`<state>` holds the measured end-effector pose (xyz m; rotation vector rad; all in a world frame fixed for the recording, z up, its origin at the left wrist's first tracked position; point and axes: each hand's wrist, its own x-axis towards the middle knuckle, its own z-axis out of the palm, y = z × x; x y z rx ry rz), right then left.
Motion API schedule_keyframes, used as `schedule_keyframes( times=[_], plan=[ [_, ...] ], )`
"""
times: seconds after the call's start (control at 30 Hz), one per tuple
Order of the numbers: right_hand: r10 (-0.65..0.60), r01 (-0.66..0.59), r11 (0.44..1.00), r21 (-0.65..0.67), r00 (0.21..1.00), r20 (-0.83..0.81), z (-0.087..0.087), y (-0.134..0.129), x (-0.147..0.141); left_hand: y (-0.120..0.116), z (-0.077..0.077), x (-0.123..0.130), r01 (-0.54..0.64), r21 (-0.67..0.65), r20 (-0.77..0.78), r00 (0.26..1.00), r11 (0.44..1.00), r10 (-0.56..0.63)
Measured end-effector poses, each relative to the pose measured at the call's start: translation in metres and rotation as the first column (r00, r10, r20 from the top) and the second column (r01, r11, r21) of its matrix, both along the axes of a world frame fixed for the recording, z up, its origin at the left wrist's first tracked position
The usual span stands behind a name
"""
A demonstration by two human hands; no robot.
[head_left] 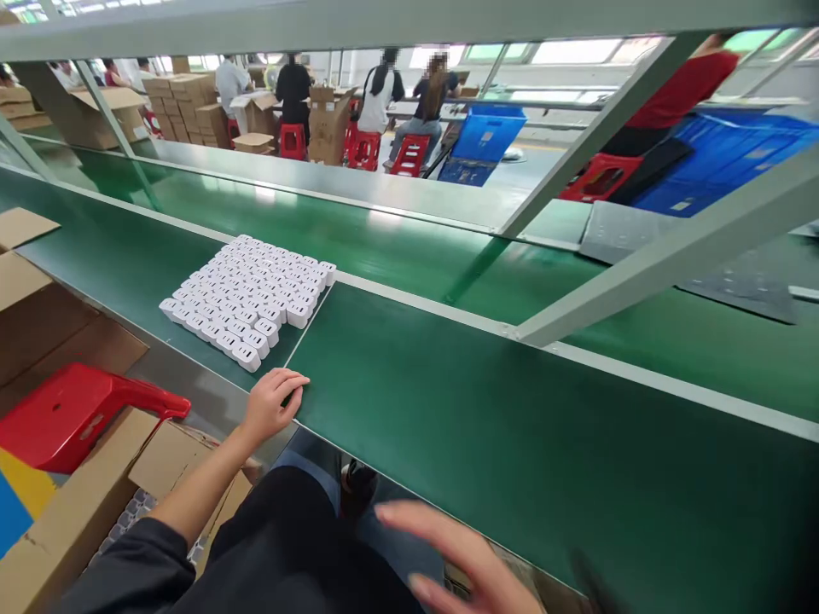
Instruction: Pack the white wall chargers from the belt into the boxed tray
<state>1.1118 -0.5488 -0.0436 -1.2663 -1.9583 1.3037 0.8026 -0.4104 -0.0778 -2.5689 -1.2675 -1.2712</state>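
My left hand (pixel 274 402) rests at the near edge of the green work surface (pixel 448 401), its fingers loosely bent and nothing seen in them. Just beyond it lies a tightly packed block of small white slotted plastic pieces (pixel 249 294), set in slanting rows with an uneven near right side. The hand does not hold any of them. Blurred by motion, my right hand (pixel 461 554) hangs low in front of my body, with its fingers apart and no object between them.
An open cardboard box (pixel 77 503) with more pieces stands at lower left, beside a red stool (pixel 64 414). A slanting metal post (pixel 671 247) rises from the white divider (pixel 422 300). People, stacked cartons (pixel 185 107) and blue crates (pixel 490 132) are farther back.
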Motion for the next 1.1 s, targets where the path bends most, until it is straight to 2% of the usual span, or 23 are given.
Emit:
schedule_keyframes(
  times=[0.03,0.1,0.17,0.27,0.37,0.43,0.53,0.7,0.9,1.1],
  plan=[
    [0.049,-0.050,0.992,0.114,0.999,0.011,0.013,0.029,-0.017,0.002,-0.004,-0.001,-0.006,0.000,-0.005,1.000,1.000,0.006],
    [0.003,-0.026,0.947,0.319,0.997,0.074,0.036,0.093,-0.053,0.002,-0.008,0.001,-0.021,-0.003,-0.018,1.000,1.000,0.021],
    [-0.061,-0.030,0.885,0.464,0.982,0.181,0.050,0.157,-0.089,0.001,-0.009,0.004,-0.037,-0.005,-0.020,0.999,0.999,0.037],
    [-0.162,-0.081,0.857,0.510,0.895,0.415,0.054,0.237,-0.131,0.002,-0.009,0.004,-0.046,0.001,-0.011,0.999,0.999,0.046],
    [-0.174,-0.134,0.878,0.460,0.806,0.566,0.047,0.286,-0.155,0.004,-0.010,0.001,-0.050,0.007,-0.008,0.999,0.999,0.050],
    [-0.161,-0.171,0.883,0.438,0.766,0.622,0.040,0.301,-0.163,0.005,-0.011,0.001,-0.052,0.007,-0.011,0.999,0.999,0.052],
    [-0.183,-0.183,0.869,0.459,0.743,0.644,0.028,0.307,-0.166,0.005,-0.014,0.001,-0.054,-0.001,-0.019,0.998,0.999,0.054],
    [-0.217,-0.171,0.830,0.532,0.779,0.588,0.016,0.305,-0.162,0.004,-0.016,0.002,-0.051,-0.024,-0.031,0.998,0.998,0.050],
    [-0.115,-0.224,0.825,0.519,0.832,0.542,0.022,0.313,-0.155,0.004,-0.015,0.002,-0.050,-0.035,-0.036,0.998,0.998,0.049],
    [-0.098,-0.243,0.852,0.464,0.796,0.597,0.038,0.315,-0.157,0.004,-0.015,0.002,-0.052,-0.033,-0.034,0.998,0.998,0.051]
  ],
)
